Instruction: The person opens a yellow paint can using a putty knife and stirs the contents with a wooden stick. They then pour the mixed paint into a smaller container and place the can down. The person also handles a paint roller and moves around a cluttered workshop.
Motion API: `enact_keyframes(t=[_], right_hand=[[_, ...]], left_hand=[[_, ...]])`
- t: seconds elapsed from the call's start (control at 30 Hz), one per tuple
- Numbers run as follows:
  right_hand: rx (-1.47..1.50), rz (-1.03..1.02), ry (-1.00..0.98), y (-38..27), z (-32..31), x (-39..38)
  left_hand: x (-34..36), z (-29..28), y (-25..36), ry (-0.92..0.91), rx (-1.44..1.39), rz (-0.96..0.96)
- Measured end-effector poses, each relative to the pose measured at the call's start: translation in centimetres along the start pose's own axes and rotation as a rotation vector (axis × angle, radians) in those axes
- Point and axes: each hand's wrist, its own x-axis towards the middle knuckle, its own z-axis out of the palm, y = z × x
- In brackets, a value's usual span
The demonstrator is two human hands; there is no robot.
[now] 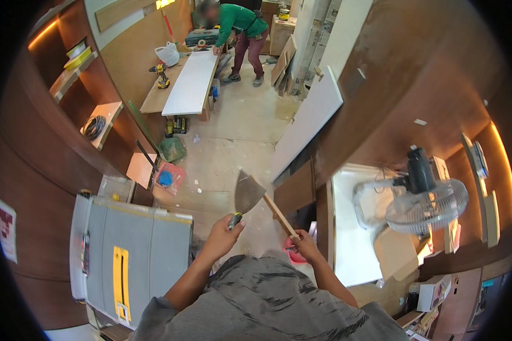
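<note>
Across the dusty workshop floor (239, 136), brown veneered wall panels curve up on both sides, and a long white board (190, 82) lies flat on a wooden tabletop (153, 96) at the far end, where another person in a green top (239, 23) bends over it. Nearer, at the lower left, stands a grey table saw (133, 256) with a smooth metal top and a yellow insert. A white pedestal fan (424, 202) sits at the right, its wire cage round and open.

Between these, held up in front of the wearer's chest, are the two things in hand. The left hand (222, 236) is closed around the dark handle of a wide scraper (247, 193), its thin metal blade fanning upward. Stiff and light it looks, with an edge best kept from the fingers, so the handle is the place to grip. The right hand (307, 247) is wrapped around the low end of a slim wooden strip (279, 215), rigid and light, its upper end touching the blade.
</note>
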Motion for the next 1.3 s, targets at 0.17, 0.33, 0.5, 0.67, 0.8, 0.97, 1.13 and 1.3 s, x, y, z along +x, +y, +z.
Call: enact_keyframes(t=[0.17,0.33,0.5,0.67,0.8,0.97,1.13,1.3], right_hand=[[0.204,0.087,0.063,-8.8,-1.7,15.0],[0.211,0.031,0.059,-17.1,-4.8,33.5],[0.305,0.078,0.063,-27.3,-7.1,52.1],[0.280,0.084,0.144,-41.4,-8.8,66.2],[0.154,-0.037,0.198,-47.1,-11.0,79.8],[0.300,0.036,0.261,-54.8,-13.0,93.3],[0.215,0.058,0.315,-62.8,-17.3,103.7],[0.229,0.052,0.340,-70.0,-21.9,114.0]], left_hand=[[19.5,-1.8,6.8,-0.047,0.172,0.077],[39.2,-3.3,12.2,-0.049,0.349,0.088],[55.3,-7.0,19.5,0.006,0.369,0.046],[69.7,-11.9,23.4,-0.034,0.047,-0.074],[84.4,-14.4,25.1,-0.115,-0.131,-0.164],[106.3,-16.5,29.8,-0.216,-0.098,-0.068],[125.8,-18.2,40.0,-0.239,0.031,0.059],[144.3,-19.6,51.0,-0.200,0.085,0.241]])
